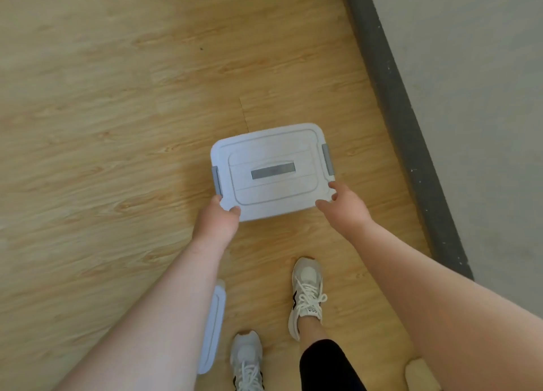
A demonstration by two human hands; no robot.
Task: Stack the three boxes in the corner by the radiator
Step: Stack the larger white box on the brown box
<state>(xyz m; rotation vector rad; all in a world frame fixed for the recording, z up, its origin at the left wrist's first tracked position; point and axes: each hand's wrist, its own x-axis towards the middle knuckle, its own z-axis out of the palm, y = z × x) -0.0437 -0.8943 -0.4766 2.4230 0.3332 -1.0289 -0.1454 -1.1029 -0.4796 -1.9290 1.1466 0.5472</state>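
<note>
1. Only one piece of lettering can be read: three small dark capitals are printed on the white tongue tab of the right sneaker [307, 298]. They are seen upside down from the head camera and appear as "OGA"; whether further letters are cut off at either end cannot be told.
2. A plain grey rectangular strip is set in the middle of the lid of the white box [273, 170]; no writing can be made out on it.
3. On the second white box [213, 326], partly hidden behind the left forearm, no label or number is seen.
4. No print is legible on the left sneaker [246, 358].
</note>
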